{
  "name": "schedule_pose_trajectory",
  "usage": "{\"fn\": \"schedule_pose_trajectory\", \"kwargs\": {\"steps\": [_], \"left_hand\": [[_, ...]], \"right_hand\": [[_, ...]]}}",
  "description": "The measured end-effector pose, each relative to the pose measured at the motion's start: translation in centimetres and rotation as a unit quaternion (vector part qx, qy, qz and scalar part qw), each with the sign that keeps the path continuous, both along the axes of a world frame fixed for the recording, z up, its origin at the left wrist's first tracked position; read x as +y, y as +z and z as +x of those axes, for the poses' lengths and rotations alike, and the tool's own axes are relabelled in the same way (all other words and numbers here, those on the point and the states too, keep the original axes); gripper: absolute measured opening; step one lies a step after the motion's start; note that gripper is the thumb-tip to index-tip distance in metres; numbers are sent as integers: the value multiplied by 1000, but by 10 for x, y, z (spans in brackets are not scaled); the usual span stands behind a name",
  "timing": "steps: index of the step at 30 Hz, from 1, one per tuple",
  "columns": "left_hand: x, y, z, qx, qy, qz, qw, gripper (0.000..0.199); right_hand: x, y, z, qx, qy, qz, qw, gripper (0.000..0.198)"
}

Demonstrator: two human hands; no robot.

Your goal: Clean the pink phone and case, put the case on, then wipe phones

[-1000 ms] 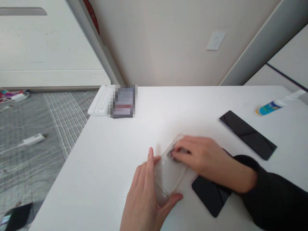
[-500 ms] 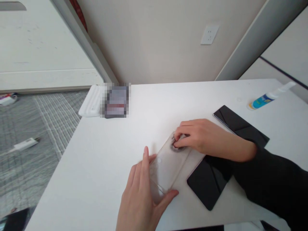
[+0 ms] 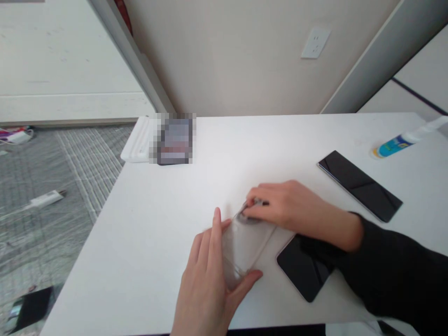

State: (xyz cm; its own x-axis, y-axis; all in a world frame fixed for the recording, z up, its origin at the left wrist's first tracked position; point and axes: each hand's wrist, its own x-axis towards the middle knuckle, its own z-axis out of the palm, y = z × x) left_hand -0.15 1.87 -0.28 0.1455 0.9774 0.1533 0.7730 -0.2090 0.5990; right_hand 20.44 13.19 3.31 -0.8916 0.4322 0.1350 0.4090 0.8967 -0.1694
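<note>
A clear phone case [image 3: 245, 247] lies on the white table [image 3: 147, 224] near its front edge. My left hand [image 3: 208, 284] holds the case's near end between thumb and fingers. My right hand [image 3: 287, 210] presses its fingertips on the case's far end, over a small dark patch. A black phone [image 3: 303, 275] lies screen up just right of the case, partly under my right forearm in a black sleeve.
A second black phone [image 3: 360, 184] lies at the right. A small blue and white bottle [image 3: 402, 142] lies at the far right. A white ribbed box [image 3: 138, 144] and a blurred dark item [image 3: 174, 140] sit at the far left corner. Cables and a charger [image 3: 44, 199] lie on the grey floor.
My right hand has slid along the case's far end while my left hand keeps the near end in place. The view has shifted a little.
</note>
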Motion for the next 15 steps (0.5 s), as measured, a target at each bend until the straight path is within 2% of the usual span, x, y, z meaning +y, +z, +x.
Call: {"fn": "schedule_pose_trajectory", "kwargs": {"steps": [1, 2, 5, 6, 9, 10, 13, 14, 15], "left_hand": [[0, 0, 0, 4, 2, 3, 1000, 112], [0, -1, 0, 5, 1, 6, 1000, 111], [1, 0, 1, 4, -3, 17, 1000, 103], [1, 0, 1, 7, -3, 19, 1000, 101], [2, 1, 2, 24, -6, 26, 999, 101], [2, 1, 2, 27, -7, 28, 999, 100], [2, 0, 3, 34, -6, 33, 999, 98], [2, -1, 3, 37, -5, 35, 999, 98], [2, -1, 3, 42, -4, 38, 998, 98]], "right_hand": [[0, 1, 2, -12, -32, 12, 999, 14], [-1, 1, 4, -15, -25, 9, 1000, 11], [-2, 4, 8, -13, 73, -32, 997, 8], [-1, 5, 9, -20, 70, -23, 997, 6], [4, 11, 14, -57, -17, 53, 997, 12], [5, 12, 15, -66, -14, 58, 996, 10], [5, 14, 17, -54, 81, 9, 995, 12], [5, 14, 18, -53, 76, 10, 996, 11], [5, 14, 18, -56, 39, 34, 997, 10]]}}
